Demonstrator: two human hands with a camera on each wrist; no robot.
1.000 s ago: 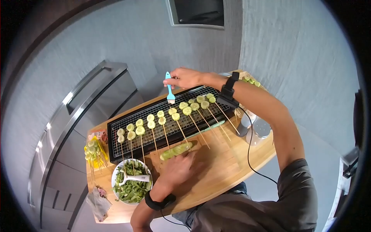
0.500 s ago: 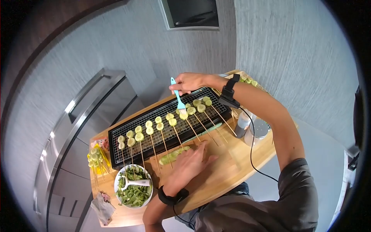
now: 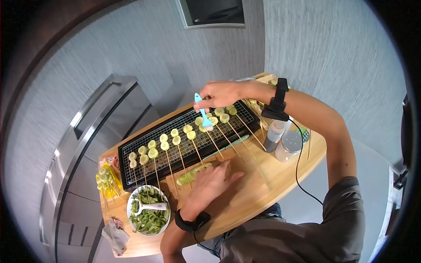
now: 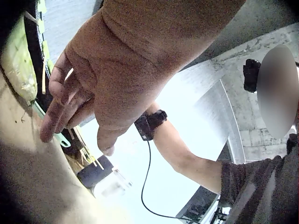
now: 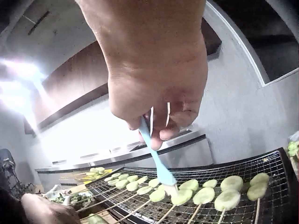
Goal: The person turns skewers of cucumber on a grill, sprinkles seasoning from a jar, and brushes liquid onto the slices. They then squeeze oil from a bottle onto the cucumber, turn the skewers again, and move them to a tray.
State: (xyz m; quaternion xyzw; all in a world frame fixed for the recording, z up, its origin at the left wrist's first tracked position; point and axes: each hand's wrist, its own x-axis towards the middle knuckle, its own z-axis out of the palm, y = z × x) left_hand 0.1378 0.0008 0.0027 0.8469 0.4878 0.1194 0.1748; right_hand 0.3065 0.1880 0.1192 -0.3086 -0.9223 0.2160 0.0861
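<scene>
In the head view, the right hand [image 3: 222, 94] pinches the handle of a light-blue brush [image 3: 203, 115]. The brush bristles touch skewered pale-green slices on the black grill; the right wrist view shows the brush [image 5: 161, 170] tilted downward, its tip on a slice [image 5: 181, 197]. Other skewers lie in a row across the mesh, their sticks over the front edge. The left hand [image 3: 211, 183] is low over the wooden board, palm down and thumb spread, beside a long green vegetable [image 3: 186, 177]. In the left wrist view, this hand [image 4: 117, 70] has loosely bent fingers and holds nothing visible.
A white bowl [image 3: 168, 215] of green pieces with a white peeler [image 3: 155, 206] stands at the front left. More skewers lie on a yellow tray [image 3: 116, 186]. A bottle [image 3: 272, 136] and a silver-lidded jar [image 3: 289, 147] stand right of the grill. A cable hangs from the right wrist.
The right hand has moved the brush slightly rightward and down onto slices farther right. The left hand has shifted a little rightward, with its thumb now spread. The view has shifted slightly.
</scene>
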